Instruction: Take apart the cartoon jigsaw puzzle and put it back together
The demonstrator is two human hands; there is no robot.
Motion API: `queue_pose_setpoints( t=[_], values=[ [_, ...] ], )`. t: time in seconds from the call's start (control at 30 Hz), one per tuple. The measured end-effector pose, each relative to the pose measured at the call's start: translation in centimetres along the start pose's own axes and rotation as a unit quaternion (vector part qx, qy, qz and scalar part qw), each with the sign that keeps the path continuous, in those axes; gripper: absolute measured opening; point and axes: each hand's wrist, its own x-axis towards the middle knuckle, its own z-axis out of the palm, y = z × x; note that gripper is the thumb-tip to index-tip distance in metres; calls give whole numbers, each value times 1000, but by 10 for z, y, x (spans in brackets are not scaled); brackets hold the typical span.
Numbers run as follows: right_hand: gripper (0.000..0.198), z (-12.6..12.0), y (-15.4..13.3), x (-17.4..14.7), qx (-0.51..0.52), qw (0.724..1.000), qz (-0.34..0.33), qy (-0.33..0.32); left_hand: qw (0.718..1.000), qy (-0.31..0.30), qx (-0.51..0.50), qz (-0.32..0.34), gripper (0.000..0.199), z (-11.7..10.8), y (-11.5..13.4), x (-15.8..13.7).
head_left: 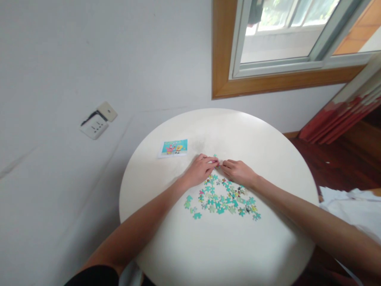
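A spread of small teal, yellow and pink jigsaw pieces lies on the round white table. At the spread's far edge, the bare left hand and bare right hand nearly meet over a few pieces, fingertips bunched; I cannot tell whether either pinches one. A rectangular teal cartoon card lies beyond the spread, leftward.

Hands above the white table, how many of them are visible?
2. The left hand is at the far side of the scattered puzzle pieces, nearer the picture card; the right hand is just beside it. No others show.
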Motion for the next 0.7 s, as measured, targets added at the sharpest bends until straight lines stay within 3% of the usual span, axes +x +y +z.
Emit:
queue_pose_setpoints(
  t=[0.17,0.37,0.53,0.7],
  values=[
    [22,-4,6,9,134,990,15,39,1000,-8,19,-6,33,1,-1,-1],
    [19,-3,21,17,364,926,44,87,998,-19,50,-13,34,-2,1,-3],
    [20,0,19,16,368,922,18,116,998,-19,57,-13,36,-1,2,-4],
    [25,3,16,10,239,965,-32,107,998,-15,55,-17,37,0,1,-4]
  ],
)
